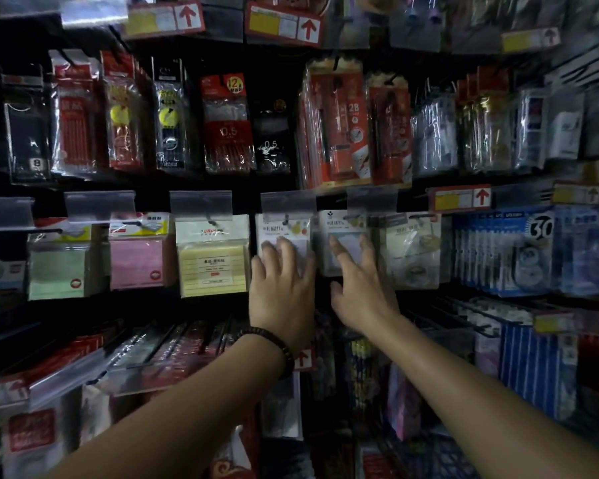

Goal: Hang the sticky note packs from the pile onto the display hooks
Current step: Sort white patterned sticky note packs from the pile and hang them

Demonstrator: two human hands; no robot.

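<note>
Sticky note packs hang in a row on display hooks across the middle of the rack: a green pack point(57, 271), a pink pack point(140, 257), a yellow lined pack point(213, 261). To their right a white pack point(284, 228) hangs on its hook point(286, 217), and my left hand point(281, 288) lies flat against its front, fingers spread. Beside it hangs a second white pack point(339, 226). My right hand point(357, 288) presses on that one with fingers apart. Neither hand grips anything. The pile is not in view.
Pen and pencil packs point(336, 122) hang on the row above, under price tags with red arrows point(282, 25). Blue correction tape packs point(505, 250) hang to the right. More stationery fills the lower hooks point(173, 344). A beaded bracelet point(274, 344) is on my left wrist.
</note>
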